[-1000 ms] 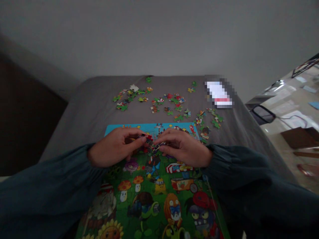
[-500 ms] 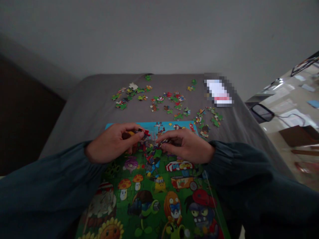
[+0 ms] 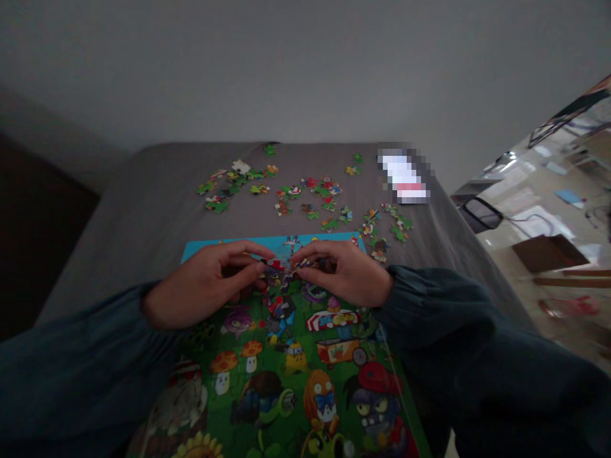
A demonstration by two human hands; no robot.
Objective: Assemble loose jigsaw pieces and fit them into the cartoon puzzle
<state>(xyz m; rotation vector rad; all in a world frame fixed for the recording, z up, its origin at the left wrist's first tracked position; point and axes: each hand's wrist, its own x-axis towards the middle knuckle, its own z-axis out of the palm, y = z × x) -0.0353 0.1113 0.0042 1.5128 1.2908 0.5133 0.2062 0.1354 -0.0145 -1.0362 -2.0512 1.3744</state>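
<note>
My left hand pinches a small puzzle piece with some red on it, between thumb and fingertips. Close to its right, my right hand is closed on a puzzle piece too, mostly covered by the fingers. The two pieces are held close together; whether they touch I cannot tell. Both hands are over the upper part of a cartoon picture board, green with a light blue top edge. Mushrooms, a sunflower and other characters are printed on it.
Several loose puzzle pieces lie beyond the board on the grey cloth-covered table. A blurred-out phone with a lit screen is at the back right. Past the table's right edge, a brown box and other items show.
My hands have come closer together with the pieces in them. The whole view has shifted slightly, so the table and board appear further left.
</note>
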